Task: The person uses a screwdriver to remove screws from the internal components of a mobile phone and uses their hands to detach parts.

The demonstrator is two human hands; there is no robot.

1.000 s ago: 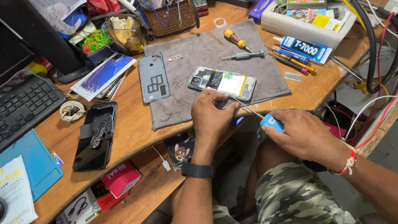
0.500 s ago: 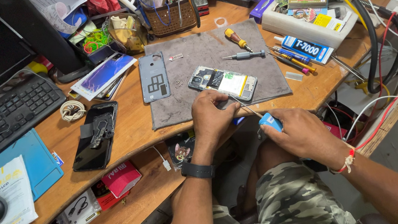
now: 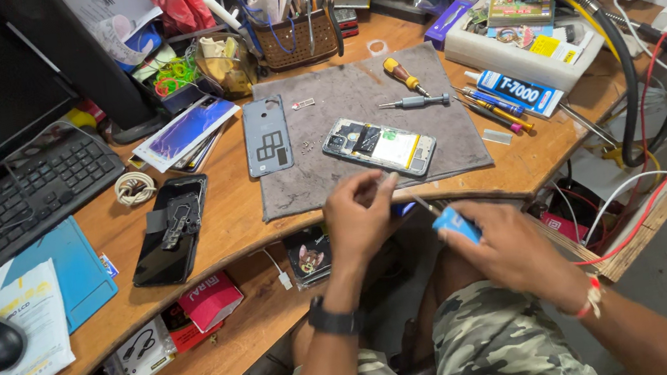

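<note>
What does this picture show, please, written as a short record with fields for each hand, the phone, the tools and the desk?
left hand: left hand pinches a small part at the mat's near edge; too small to tell what
right hand: right hand holds a blue-handled tool
phone: opened phone lies on the grey mat, insides showing
back cover: grey back cover lies on the mat, left of the phone
tools: yellow-handled screwdriver and grey screwdriver lie on the mat
desk: wooden desk; keyboard at left
</note>
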